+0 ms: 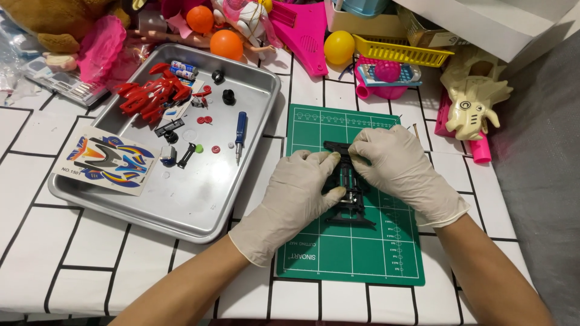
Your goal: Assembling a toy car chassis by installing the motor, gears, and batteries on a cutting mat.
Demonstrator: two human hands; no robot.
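Both gloved hands, left hand (296,190) and right hand (396,166), are pinching the black toy chassis (347,190) over the green mat (350,253) at frame centre; steadying it flat is helping.

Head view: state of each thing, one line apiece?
Black chassis: on the green cutting mat, held by both hands.
Left hand: gloved, gripping chassis.
Right hand: gloved, gripping chassis.
Metal tray: holds loose parts.
Red car body: in tray, unmounted.
Screwdriver: lying in tray.
Sticker sheet: on tray edge.
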